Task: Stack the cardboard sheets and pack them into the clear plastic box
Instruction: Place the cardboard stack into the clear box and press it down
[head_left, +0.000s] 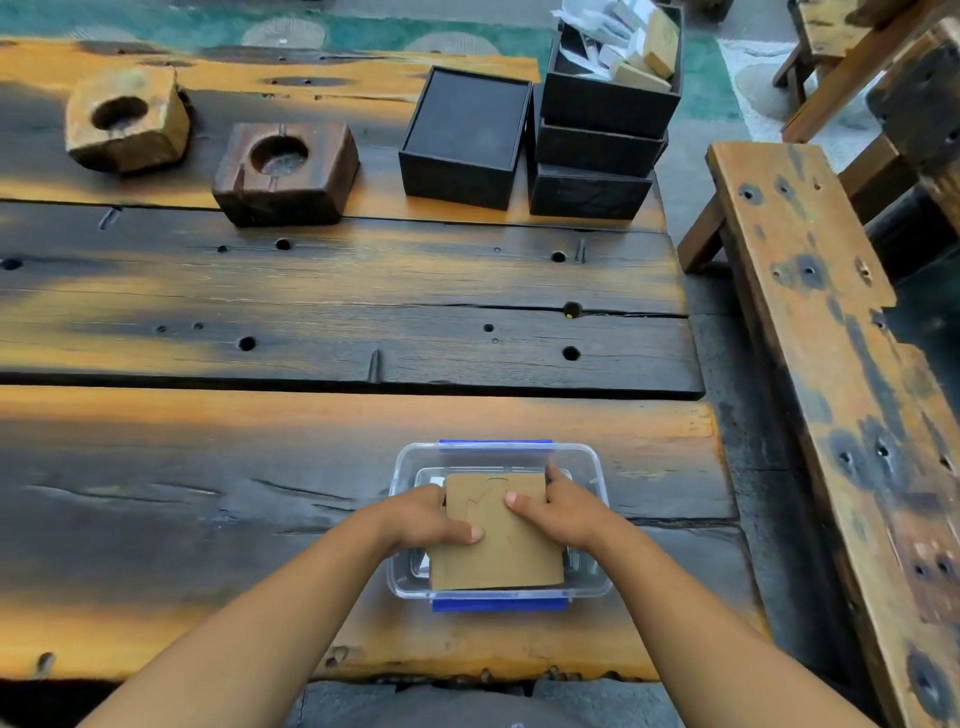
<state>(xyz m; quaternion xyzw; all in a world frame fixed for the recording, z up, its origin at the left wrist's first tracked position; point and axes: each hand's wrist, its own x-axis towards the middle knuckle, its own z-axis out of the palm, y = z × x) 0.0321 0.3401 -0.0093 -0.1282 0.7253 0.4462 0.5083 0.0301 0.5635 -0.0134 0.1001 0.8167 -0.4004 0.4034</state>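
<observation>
- The clear plastic box (592, 467) sits at the near right of the wooden surface (311, 291), close to its near edge, with a blue clip on its far side and another on its near side.
- A stack of cardboard sheets (498, 551) lies over the open box, tilted, its near edge resting on the box's near rim and its far edge lower, inside the walls.
- The left hand (426, 519) holds the stack's left edge: thumb pressed flat on the top sheet, fingers curled under and out of sight. Its grip is clamped on the stack.
- The right hand (561, 512) holds the right edge: thumb on top, index finger hooked at the far right corner. This grip is also clamped on the stack.
- Faint pencil-like lines mark the top sheet.
- At the far side stand two wooden blocks (208, 145) with round hollows, a black box (462, 140), and just right of it a pile of black boxes (597, 140), the topmost filled with small pale packets.
- A wooden bench (831, 364) runs along the right.
</observation>
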